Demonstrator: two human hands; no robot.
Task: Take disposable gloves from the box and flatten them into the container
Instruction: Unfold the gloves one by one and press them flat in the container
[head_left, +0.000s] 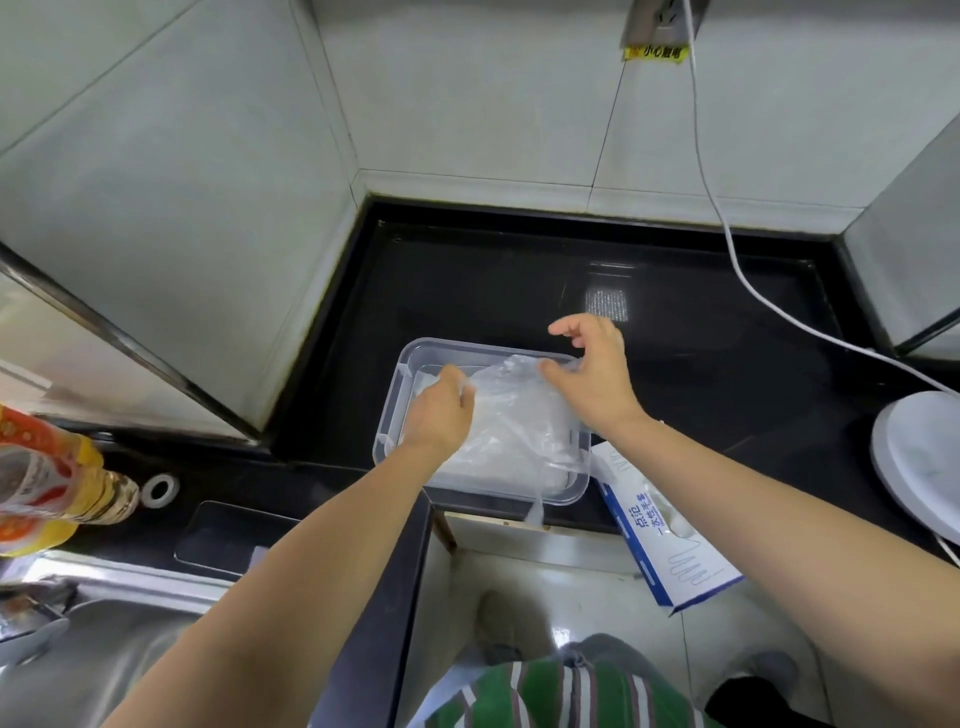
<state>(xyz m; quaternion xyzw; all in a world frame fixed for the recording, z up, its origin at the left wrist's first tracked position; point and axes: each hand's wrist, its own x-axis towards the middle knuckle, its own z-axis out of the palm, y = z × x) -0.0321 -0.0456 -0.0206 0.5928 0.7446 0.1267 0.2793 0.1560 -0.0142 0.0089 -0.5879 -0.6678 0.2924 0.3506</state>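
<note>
Flattening looks to be the step in hand: the left hand (439, 413) grips one edge of a clear disposable glove (514, 421) and the right hand (597, 379) pinches another, holding it over the plastic container (410, 353) beside the glove box (662, 540), and next it probably needs pressing flat

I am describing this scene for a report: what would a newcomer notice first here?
First, the two hands: the left hand and the right hand hold a thin transparent glove over the clear container in the middle of the black counter. Next, the blue-and-white glove box lies just right of the container, overhanging the counter's front edge.
</note>
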